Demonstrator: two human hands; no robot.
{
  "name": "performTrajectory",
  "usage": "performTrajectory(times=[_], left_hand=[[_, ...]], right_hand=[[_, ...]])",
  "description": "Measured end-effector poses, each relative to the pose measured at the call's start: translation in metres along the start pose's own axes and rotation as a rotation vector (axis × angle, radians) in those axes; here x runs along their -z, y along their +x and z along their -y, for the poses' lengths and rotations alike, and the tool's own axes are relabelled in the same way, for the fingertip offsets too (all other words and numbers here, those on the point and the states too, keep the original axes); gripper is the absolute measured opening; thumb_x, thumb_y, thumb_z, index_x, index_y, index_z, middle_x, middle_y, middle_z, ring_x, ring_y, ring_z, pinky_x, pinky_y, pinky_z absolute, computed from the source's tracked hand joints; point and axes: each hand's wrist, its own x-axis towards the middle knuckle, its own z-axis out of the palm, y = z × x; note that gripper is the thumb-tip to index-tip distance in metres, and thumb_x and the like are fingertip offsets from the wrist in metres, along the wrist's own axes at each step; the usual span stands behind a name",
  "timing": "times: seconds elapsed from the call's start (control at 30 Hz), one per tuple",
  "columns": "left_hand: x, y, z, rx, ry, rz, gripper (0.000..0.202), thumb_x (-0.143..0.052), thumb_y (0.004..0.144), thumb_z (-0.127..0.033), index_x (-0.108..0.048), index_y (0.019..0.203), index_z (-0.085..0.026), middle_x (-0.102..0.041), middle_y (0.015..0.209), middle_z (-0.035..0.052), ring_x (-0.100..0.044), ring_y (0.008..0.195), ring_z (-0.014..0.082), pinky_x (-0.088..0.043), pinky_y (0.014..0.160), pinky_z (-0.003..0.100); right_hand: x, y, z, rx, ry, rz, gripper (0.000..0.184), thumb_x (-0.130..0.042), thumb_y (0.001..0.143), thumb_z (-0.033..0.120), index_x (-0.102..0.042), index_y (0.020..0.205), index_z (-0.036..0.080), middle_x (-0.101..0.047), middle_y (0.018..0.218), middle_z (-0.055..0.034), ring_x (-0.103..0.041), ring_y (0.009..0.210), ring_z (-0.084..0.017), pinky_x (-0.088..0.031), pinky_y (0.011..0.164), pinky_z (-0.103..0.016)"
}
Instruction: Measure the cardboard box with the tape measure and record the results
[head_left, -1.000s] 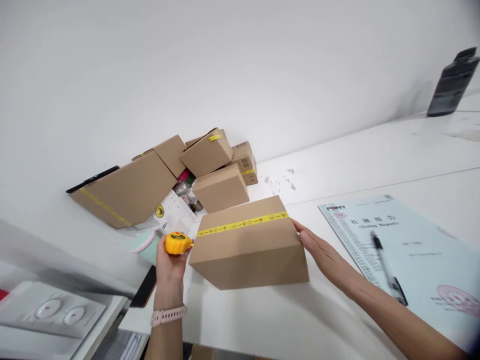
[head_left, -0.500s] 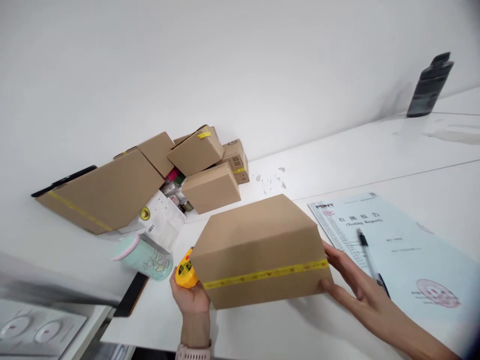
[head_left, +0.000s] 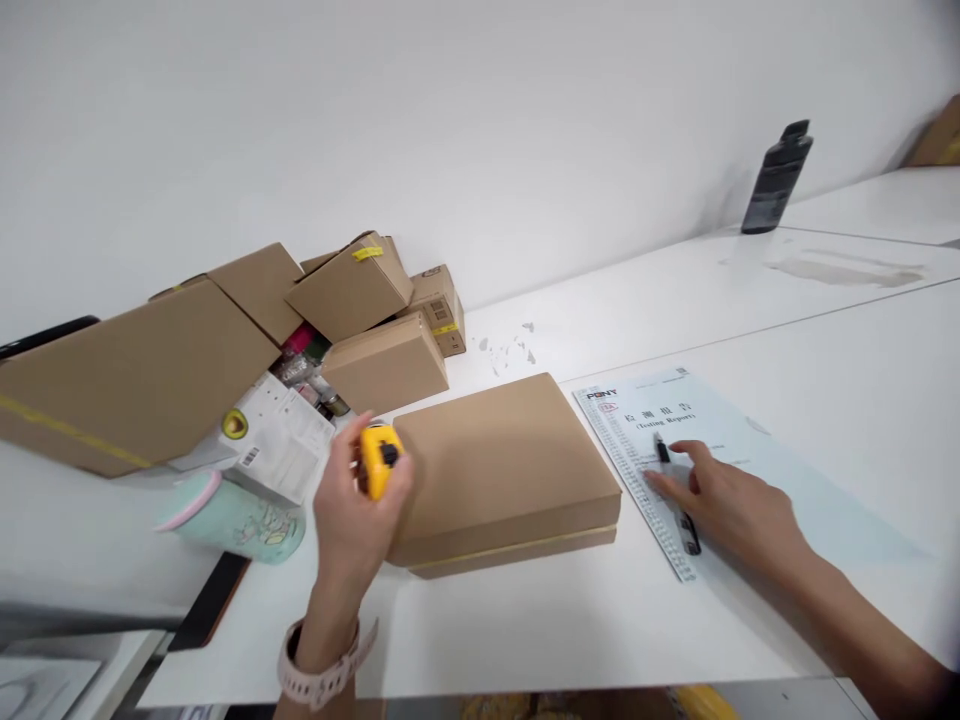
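Note:
A closed cardboard box (head_left: 495,455) with yellow tape along its side lies on the white table in front of me. Fingers wrapped round a yellow tape measure (head_left: 381,460), my left hand (head_left: 351,510) is at the box's left end. On the right, my right hand (head_left: 739,510) hovers over or rests on a light-blue printed report (head_left: 780,480). Its thumb and index finger are apart, either side of a black-capped pen (head_left: 686,530) lying on the report. Whether they touch the pen I cannot tell.
Several cardboard boxes (head_left: 386,365) stand against the wall at left, beside a white carton (head_left: 281,440) and a mint tumbler (head_left: 240,515) with a pink rim. A dark bottle (head_left: 776,180) stands at the back right. The table's front edge (head_left: 480,697) runs below.
The box, earlier tilted between both hands, now lies flat on the table. My right hand has let go of it and moved to the pen. My left hand has raised the tape measure.

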Motion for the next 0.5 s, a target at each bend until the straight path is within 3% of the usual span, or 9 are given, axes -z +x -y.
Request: performTrajectory(times=[0.07,0.13,0.23,0.37,0.43,0.5], left_hand=[[-0.015,0.001,-0.006,-0.151,0.269,0.17,0.053,-0.068,0.084,-0.043,-0.06,0.133,-0.026,-0.071,0.122,0.0087,-0.066,0.106,0.0302,-0.055,0.087,0.042],[-0.028,0.002,-0.007,-0.259,0.406,0.28,0.046,-0.063,0.089,-0.04,-0.061,0.132,-0.025,-0.072,0.119,0.0093,-0.065,0.11,0.0331,-0.052,0.092,0.045],[-0.042,0.009,-0.001,-0.307,0.444,0.313,0.042,-0.059,0.092,-0.038,-0.063,0.131,-0.023,-0.073,0.119,0.0108,-0.064,0.11,0.0347,-0.051,0.095,0.048],[-0.047,0.022,0.003,-0.322,0.435,0.26,0.045,-0.06,0.092,-0.04,-0.062,0.132,-0.019,-0.07,0.126,0.0156,-0.063,0.115,0.038,-0.049,0.099,0.054],[-0.048,0.015,-0.007,-0.433,0.38,0.1,0.046,-0.064,0.09,-0.038,-0.062,0.132,-0.018,-0.066,0.133,0.0177,-0.058,0.126,0.0392,-0.044,0.107,0.057],[-0.053,-0.009,-0.024,-0.656,0.216,-0.076,0.044,-0.067,0.088,-0.028,-0.061,0.131,-0.019,-0.067,0.132,0.0163,-0.057,0.129,0.0356,-0.042,0.111,0.055]], right_hand=[[-0.005,0.004,0.001,0.007,-0.045,0.085,0.032,-0.054,0.09,0.048,-0.061,0.112,0.026,-0.068,0.065,-0.0051,-0.063,0.057,-0.029,-0.036,0.045,-0.035],[-0.006,0.006,-0.001,0.007,-0.018,0.145,0.035,-0.051,0.089,0.042,-0.063,0.117,0.025,-0.065,0.06,-0.0018,-0.059,0.054,-0.026,-0.037,0.048,-0.036],[0.008,0.006,-0.005,-0.043,0.264,0.189,0.037,-0.053,0.091,0.045,-0.07,0.116,0.023,-0.064,0.058,-0.0001,-0.059,0.054,-0.024,-0.046,0.056,-0.039],[0.036,0.0,-0.008,-0.139,0.942,0.205,0.043,-0.067,0.087,0.057,-0.075,0.113,0.024,-0.081,0.097,-0.0095,-0.075,0.097,-0.032,-0.058,0.089,-0.049],[0.041,-0.004,-0.008,-0.149,1.11,0.192,0.043,-0.073,0.081,0.057,-0.076,0.113,0.028,-0.08,0.114,-0.0102,-0.072,0.112,-0.035,-0.057,0.097,-0.053],[0.04,-0.009,-0.008,-0.134,1.127,0.182,0.039,-0.078,0.078,0.055,-0.078,0.107,0.029,-0.078,0.121,-0.0094,-0.071,0.114,-0.035,-0.058,0.097,-0.051]])
